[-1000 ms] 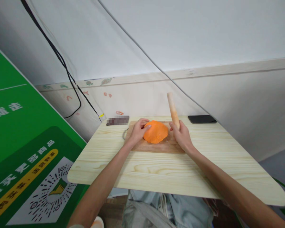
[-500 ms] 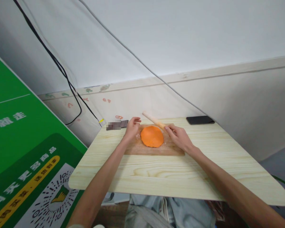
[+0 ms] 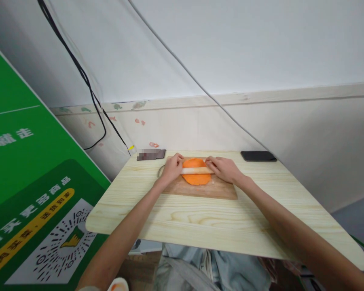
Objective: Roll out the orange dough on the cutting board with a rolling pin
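Observation:
A flat, roughly round orange sheet of dough (image 3: 196, 179) lies on a wooden board (image 3: 182, 189). Across its middle rests a pale wooden rolling pin (image 3: 197, 171), level from side to side. My left hand (image 3: 172, 167) is closed over the pin's left end, and my right hand (image 3: 223, 167) over its right end. Both ends of the pin are hidden under my fingers. Dough shows above and below the pin.
The board sits on a light wood-grain table (image 3: 182, 220) against the wall. A black phone (image 3: 259, 156) lies at the back right, and a dark flat object (image 3: 160, 154), partly blurred out, at the back left. A green printed panel (image 3: 27, 169) stands left. Cables hang along the wall.
My left hand, free before, has taken the pin's left end. The rolling pin has swung from a slant above the dough to lie level across it.

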Tool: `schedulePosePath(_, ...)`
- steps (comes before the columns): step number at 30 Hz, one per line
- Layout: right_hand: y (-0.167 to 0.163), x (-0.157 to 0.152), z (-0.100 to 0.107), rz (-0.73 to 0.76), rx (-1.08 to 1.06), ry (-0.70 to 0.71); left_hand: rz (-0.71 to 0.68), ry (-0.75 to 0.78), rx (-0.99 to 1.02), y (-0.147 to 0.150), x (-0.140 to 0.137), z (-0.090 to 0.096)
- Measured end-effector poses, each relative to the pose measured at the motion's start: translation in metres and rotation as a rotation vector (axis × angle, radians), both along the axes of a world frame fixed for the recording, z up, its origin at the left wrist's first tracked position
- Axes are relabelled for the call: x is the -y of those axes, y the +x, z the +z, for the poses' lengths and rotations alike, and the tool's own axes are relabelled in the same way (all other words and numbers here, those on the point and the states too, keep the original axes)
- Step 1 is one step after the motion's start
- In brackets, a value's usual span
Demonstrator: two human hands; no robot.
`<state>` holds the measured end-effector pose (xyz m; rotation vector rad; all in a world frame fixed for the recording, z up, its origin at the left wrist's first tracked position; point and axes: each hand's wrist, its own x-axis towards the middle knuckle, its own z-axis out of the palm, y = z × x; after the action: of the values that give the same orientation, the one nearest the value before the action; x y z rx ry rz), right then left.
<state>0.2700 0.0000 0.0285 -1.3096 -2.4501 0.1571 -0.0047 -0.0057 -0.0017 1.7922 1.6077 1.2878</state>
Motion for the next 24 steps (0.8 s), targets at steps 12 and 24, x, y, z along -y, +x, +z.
schedulePosePath(12, 0.002, -0.008, -0.007, -0.022, 0.258, 0.115, 0.209, -0.183, -0.766, 0.007, 0.028, 0.009)
schedulePosePath(24, -0.007, 0.036, -0.005, -0.100, 0.275, 0.123, 0.195, -0.128, -0.855, 0.013, 0.066, 0.010)
